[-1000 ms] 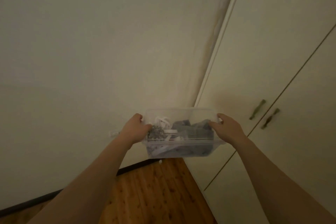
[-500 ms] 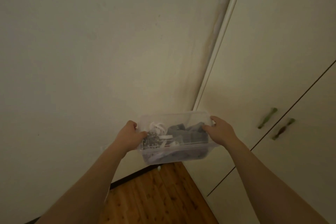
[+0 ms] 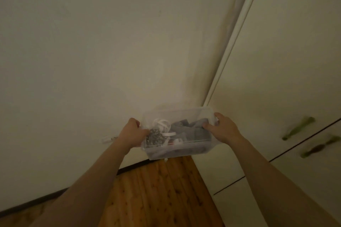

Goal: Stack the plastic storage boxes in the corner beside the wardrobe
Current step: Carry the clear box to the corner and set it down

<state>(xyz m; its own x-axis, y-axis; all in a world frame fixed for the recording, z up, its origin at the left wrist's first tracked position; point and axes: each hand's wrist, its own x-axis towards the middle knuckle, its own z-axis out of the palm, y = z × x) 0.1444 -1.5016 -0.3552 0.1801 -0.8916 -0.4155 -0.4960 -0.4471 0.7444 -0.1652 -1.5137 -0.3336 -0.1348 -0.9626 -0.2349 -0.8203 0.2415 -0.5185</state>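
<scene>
Cream wall point(image 3: 92, 51) fills most of the head view, and it meets a white wardrobe point(image 3: 286, 61) on the right, so the corner runs down toward a wooden floor point(image 3: 156, 190) with a dark skirting board point(image 3: 132, 166) at the foot of the wall.

In front of this corner the person holds a clear plastic storage box point(image 3: 178, 150) in the air, above the floor, between the two hands. The left hand point(image 3: 132, 135) grips the left short end of the box, with the fingers curled over the rim. The right hand point(image 3: 222, 129) grips the right short end, and its thumb lies inside over the rim.

The long axis of the box goes from left to right, across the view, and the open top faces up toward the camera. The box is without lid. Inside it lie grey cloth point(image 3: 191, 131), white straps point(image 3: 163, 125) and a silvery chain-like heap point(image 3: 154, 137).

Two greenish door handles point(image 3: 299, 128) sit on the wardrobe doors to the right, blurred. A small pale object point(image 3: 108, 139) shows by the wall at the left of the left wrist; what it is cannot be told.
</scene>
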